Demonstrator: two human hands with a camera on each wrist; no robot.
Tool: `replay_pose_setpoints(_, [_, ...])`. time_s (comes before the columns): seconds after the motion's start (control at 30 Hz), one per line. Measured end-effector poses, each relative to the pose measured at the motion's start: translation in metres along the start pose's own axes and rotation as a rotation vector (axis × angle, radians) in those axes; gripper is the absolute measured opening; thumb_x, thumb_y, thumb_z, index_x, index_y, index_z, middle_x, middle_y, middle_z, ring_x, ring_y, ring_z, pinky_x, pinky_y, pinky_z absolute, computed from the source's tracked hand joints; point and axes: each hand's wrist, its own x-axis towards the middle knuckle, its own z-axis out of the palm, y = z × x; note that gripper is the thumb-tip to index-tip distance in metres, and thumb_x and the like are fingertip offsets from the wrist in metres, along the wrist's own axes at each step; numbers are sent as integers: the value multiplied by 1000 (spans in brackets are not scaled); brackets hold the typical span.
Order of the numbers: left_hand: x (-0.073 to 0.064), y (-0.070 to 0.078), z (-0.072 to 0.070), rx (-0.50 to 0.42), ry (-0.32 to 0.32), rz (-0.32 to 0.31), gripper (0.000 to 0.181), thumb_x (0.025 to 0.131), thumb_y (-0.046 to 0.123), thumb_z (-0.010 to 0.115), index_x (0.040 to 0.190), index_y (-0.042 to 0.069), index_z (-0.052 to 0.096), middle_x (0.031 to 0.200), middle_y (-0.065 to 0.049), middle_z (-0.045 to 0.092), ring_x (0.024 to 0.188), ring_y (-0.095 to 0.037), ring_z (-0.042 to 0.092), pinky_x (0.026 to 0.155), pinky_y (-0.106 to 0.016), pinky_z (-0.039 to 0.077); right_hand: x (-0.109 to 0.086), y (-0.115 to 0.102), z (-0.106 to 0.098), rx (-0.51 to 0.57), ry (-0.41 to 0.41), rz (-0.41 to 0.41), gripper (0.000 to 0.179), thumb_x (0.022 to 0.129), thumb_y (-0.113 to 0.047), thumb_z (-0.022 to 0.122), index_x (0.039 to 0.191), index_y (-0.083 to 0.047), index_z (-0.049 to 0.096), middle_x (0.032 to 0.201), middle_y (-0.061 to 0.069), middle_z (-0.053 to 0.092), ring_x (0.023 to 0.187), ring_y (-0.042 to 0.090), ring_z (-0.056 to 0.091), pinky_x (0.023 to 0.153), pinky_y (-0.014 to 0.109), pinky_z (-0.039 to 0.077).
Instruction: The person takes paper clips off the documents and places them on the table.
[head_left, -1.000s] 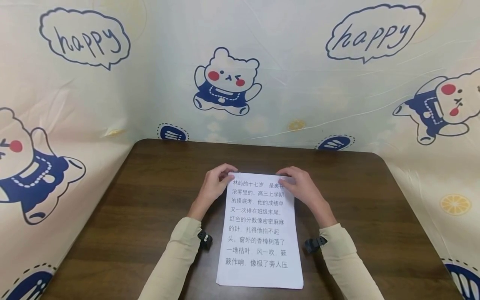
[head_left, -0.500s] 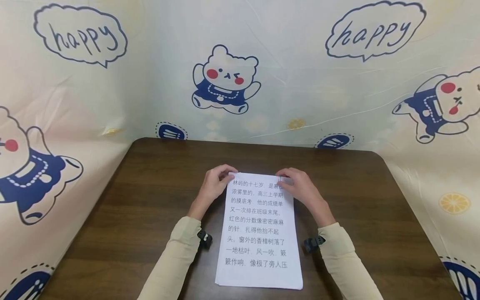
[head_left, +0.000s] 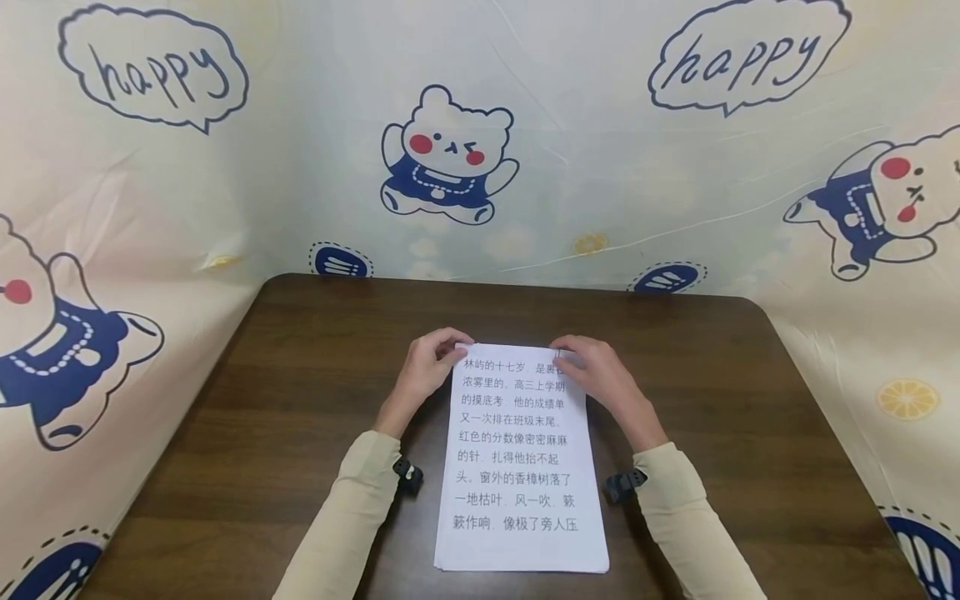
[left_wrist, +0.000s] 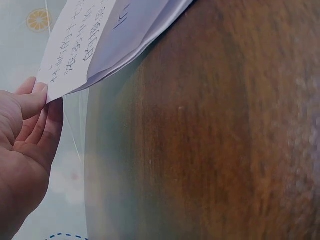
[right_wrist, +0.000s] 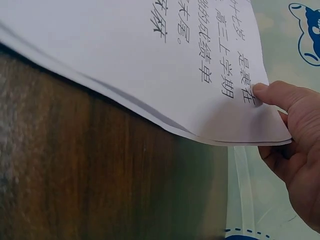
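Note:
A stack of white paper sheets (head_left: 517, 450) printed with large Chinese characters lies lengthwise in front of me, its far end held at both corners. My left hand (head_left: 427, 367) pinches the far left corner; in the left wrist view the thumb (left_wrist: 35, 102) lies on top and the other fingers are beneath. With my right hand (head_left: 603, 375) I pinch the far right corner. There the right wrist view shows the thumb (right_wrist: 272, 94) on the printed face and the fingers under the edge. The sheets' side edges look slightly fanned.
The dark brown wooden table (head_left: 247, 417) extends on both sides of the paper. A pale cloth (head_left: 585, 167) with cartoon bears and "happy" bubbles hangs behind and around it. Each wrist wears a black camera, one on the left (head_left: 408, 477) and one on the right (head_left: 625, 485).
Both hands keep their grip on the far corners. The paper's near end shifts very slightly to the right; the whole view drifts a little as the head moves.

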Motion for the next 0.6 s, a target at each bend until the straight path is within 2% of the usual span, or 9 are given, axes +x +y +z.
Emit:
replay_pose_setpoints(0.23, [-1, 1, 0, 3, 0, -19, 18, 94, 8, 69, 111, 15, 72, 109, -8, 71, 86, -22, 64, 75, -27, 54, 1, 4, 2, -7, 4, -19, 32, 98, -27, 65, 129, -17, 65, 129, 7, 68, 114, 26, 64, 104, 49, 51])
replay_pose_setpoints(0.47, [0, 3, 1, -1, 2, -20, 18, 94, 9, 68, 110, 15, 72, 109, -8, 72, 86, -22, 64, 75, -27, 53, 3, 8, 5, -96, 9, -82, 33, 101, -26, 60, 131, -11, 62, 130, 11, 66, 120, 29, 61, 105, 49, 50])
replay_pose_setpoints(0.6, [0, 3, 0, 1, 3, -26, 18, 95, 9, 68, 111, 16, 72, 110, -8, 72, 87, -22, 64, 77, -28, 54, 3, 8, 7, -122, 20, -88, 35, 103, -28, 56, 133, -11, 60, 131, 10, 65, 121, 28, 59, 104, 47, 50])
